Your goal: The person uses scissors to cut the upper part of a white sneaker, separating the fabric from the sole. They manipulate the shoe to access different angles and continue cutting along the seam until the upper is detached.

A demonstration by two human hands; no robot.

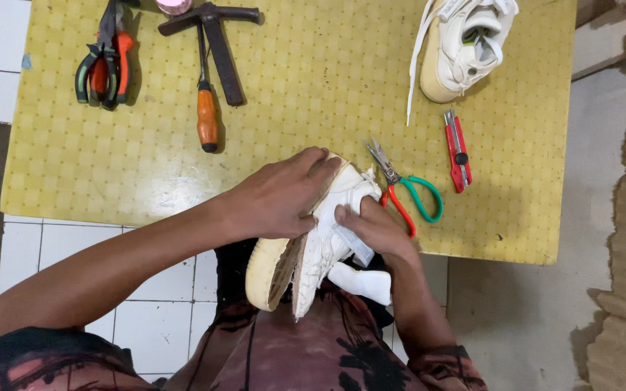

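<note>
White-tiled floor, low table (182, 166) with a yellow patterned cover, corrugated cardboard along the right edge.

Person sits at the near side, white sneaker (327, 232) held on edge over the lap and the table's near edge. Its yellowish sole (273, 269) is peeling away from the upper, with a gap open down the near end.

Left hand (280, 199): fingers curled over the sole side near the toe, clamped on it. Right hand (374, 228): fingers closed on the upper, thumb pressed into the side. A white tube or bottle (364, 282) sits under that hand; can't tell if the hand grips it or it just rests on the lap.

On the table:
- scissors (403, 192), green and orange handles, just right of the shoe, blades pointing far-left
- red utility knife (458, 148) right of the scissors
- second sneaker (465, 43) far right, lace (418, 65) trailing toward the near side
- awl with orange handle (207, 119) and hammer (215, 40) at far centre
- pliers (103, 61) at far left

Risks, my read:
- The shoe is held only by hand pressure, on edge. If either grip slips, the sole gap springs or the shoe drops to the lap.
- If that white tube holds glue, it could leak onto clothes.
- Scissor tips are close to the right wrist, so a jerk sideways could catch them.
</note>
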